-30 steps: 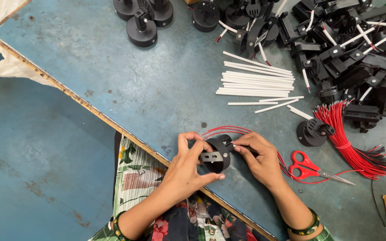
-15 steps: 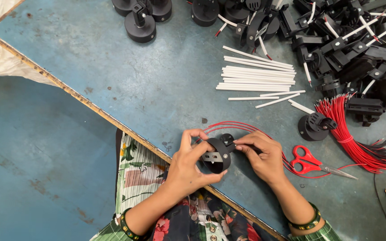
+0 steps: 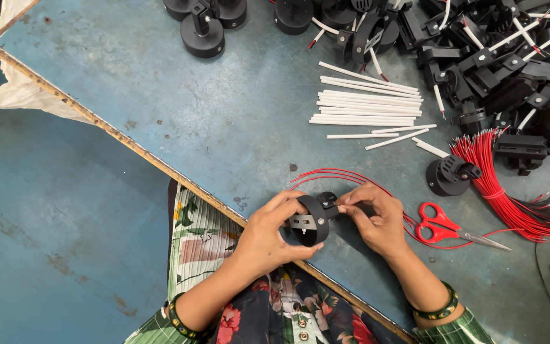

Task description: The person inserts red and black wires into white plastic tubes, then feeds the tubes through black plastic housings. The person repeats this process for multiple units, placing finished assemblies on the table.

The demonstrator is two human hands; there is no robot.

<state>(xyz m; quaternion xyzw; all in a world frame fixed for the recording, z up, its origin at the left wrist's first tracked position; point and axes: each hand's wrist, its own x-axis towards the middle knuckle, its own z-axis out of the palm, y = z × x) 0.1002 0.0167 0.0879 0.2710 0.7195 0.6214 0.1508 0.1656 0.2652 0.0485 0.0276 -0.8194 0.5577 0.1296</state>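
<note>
My left hand (image 3: 268, 234) grips a round black plastic housing (image 3: 309, 221) near the table's front edge, its open side turned toward me. My right hand (image 3: 375, 220) pinches the small black bracket on the housing's right side with thumb and fingertips. Thin red wires (image 3: 338, 175) loop out from under my right hand across the blue tabletop (image 3: 224, 121). Red-handled scissors (image 3: 444, 228) lie just right of my right hand.
A bundle of red wires (image 3: 498, 191) lies at the right beside one black housing (image 3: 447, 177). White sleeve tubes (image 3: 364, 105) lie in a row at mid-table. A heap of black parts (image 3: 510, 57) fills the far right; more round housings (image 3: 202, 32) stand at the top.
The housing has been turned slightly in my hands and my right fingers have shifted onto its bracket. Both hands stay at the same spot by the table edge.
</note>
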